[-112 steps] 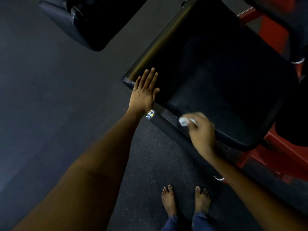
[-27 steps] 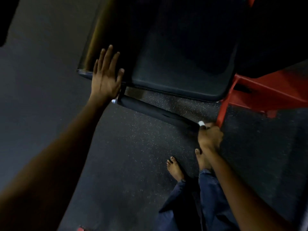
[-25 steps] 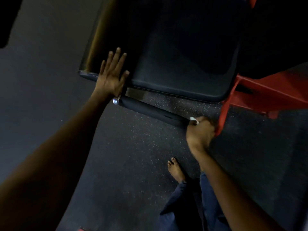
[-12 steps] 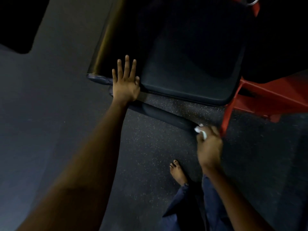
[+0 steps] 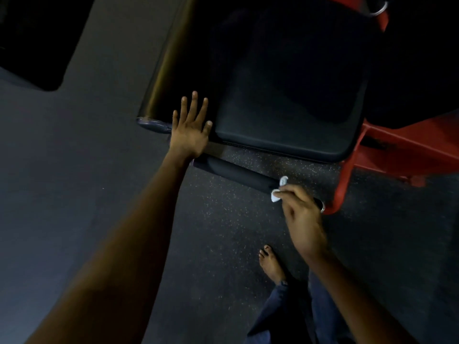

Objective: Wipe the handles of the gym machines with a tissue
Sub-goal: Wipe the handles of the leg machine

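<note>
A black padded handle bar (image 5: pixel 236 173) runs below the machine's seat pad, from lower right up to the left. My right hand (image 5: pixel 301 217) pinches a small white tissue (image 5: pixel 278 191) against the bar near its right end, close to a metal ring and the red frame. My left hand (image 5: pixel 190 131) lies flat with straight, spread fingers on the corner of the black roller pad (image 5: pixel 169 70), just above the bar's left end.
The dark seat pad (image 5: pixel 285 115) fills the upper middle. The red machine frame (image 5: pixel 387 155) stands at the right. Another black pad (image 5: pixel 32 40) sits at the upper left. My bare foot (image 5: pixel 270 264) and blue trouser legs stand on the speckled rubber floor.
My right hand with the tissue slid back and forth along the bar's right end, now slightly left of the red frame. The left hand stayed flat on the roller pad.
</note>
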Demonstrator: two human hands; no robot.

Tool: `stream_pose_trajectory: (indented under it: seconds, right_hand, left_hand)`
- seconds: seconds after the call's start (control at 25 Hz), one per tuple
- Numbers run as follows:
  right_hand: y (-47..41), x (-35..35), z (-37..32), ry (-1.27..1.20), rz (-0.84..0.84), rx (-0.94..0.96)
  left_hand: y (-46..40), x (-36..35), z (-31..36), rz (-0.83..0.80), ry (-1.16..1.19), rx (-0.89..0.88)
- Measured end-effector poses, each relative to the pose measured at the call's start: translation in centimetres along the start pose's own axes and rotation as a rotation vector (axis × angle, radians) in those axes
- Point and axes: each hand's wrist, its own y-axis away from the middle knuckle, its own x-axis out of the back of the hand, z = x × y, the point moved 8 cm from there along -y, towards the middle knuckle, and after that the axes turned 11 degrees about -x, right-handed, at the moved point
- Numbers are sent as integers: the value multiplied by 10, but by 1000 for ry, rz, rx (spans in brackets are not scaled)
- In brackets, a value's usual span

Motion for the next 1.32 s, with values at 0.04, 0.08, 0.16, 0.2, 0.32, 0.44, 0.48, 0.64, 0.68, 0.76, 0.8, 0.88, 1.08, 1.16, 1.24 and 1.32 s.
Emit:
stream_pose_trajectory:
  seconds: [0.04, 0.08, 0.16, 0.2, 0.32, 0.44, 0.48, 0.64, 0.68, 0.76, 0.8, 0.88, 1.08, 1.16, 1.24, 1.32]
  right_hand:
    - [0, 2, 5, -31, 20, -62]
    - [-4, 3, 5, -71, 47, -131]
    - [-18, -2, -6, -145, 79, -207]
    - [-22, -6, -15, -154, 64, -181]
    - [-15, -10, -9, -67, -2, -117]
    - [-2, 11, 63, 64, 6, -406]
    - [3, 19, 78, 102, 16, -489]
    - [-11, 3, 6, 30, -15, -210]
    - [-13, -9, -25, 26, -47, -70]
    - [-11, -22, -54, 59, -86, 162]
    - [-12, -24, -48, 71, -104, 214]
    - [-8, -14, -14, 85, -96, 195]
    - [-6, 11, 27, 33, -29, -209]
    - [-16, 6, -9, -18, 11, -132]
    - [-12, -7, -34, -30, -29, 51]
    - [-6, -9, -5, -102, 2, -9]
  left_hand:
    - [5, 6, -4, 18, 61, -38]
    - [12, 12, -6, 46, 110, -58]
    - [30, 21, -2, 133, 142, -31]
    - [40, 23, 10, 189, 124, -25]
    - [80, -12, 89, 206, 31, -240]
    - [98, -49, 114, 217, -47, -239]
    - [98, -53, 110, 248, -59, -210]
    - [93, -56, 105, 293, -109, -205]
    - [93, -56, 105, 304, -110, -209]
    - [96, -54, 108, 319, -119, -212]
    - [96, -53, 109, 324, -121, -210]
    - [95, -51, 108, 333, -107, -196]
    - [96, -52, 109, 348, -81, -158]
    - [96, -53, 110, 365, -94, -148]
    - [98, -52, 110, 379, -87, -151]
    - [97, -50, 114, 371, -70, -126]
